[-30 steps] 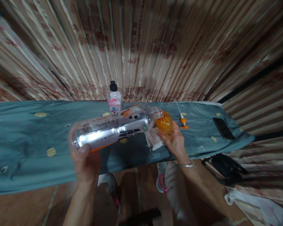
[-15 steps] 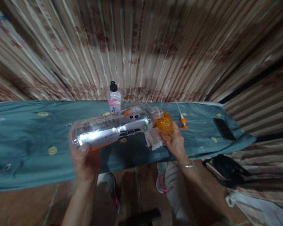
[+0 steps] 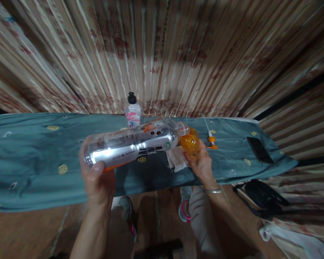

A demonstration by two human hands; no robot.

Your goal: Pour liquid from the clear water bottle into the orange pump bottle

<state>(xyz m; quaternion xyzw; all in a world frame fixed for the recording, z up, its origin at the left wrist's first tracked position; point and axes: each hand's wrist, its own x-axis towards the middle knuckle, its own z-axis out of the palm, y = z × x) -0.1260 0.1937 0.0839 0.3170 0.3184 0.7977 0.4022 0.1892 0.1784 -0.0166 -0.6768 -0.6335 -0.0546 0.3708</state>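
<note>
While the left hand [image 3: 98, 180] has its fingers wrapped round the base of the large clear silver-labelled plastic bottle [image 3: 132, 145], held near-horizontal over the teal-clothed desk [image 3: 37, 162], its neck meets the small orange translucent bottle [image 3: 190, 143]; right hand [image 3: 202, 165] fingers closed round that one.

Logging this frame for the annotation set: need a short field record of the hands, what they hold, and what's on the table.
left hand: grips base of large clear bottle, tipped near horizontal
right hand: wraps orange bottle
contact: large clear bottle's neck meets orange bottle's top
surface: teal cloth
on cloth: black-capped bottle upright at back; white tissue by orange bottle; pump head lying flat; phone far right
</note>
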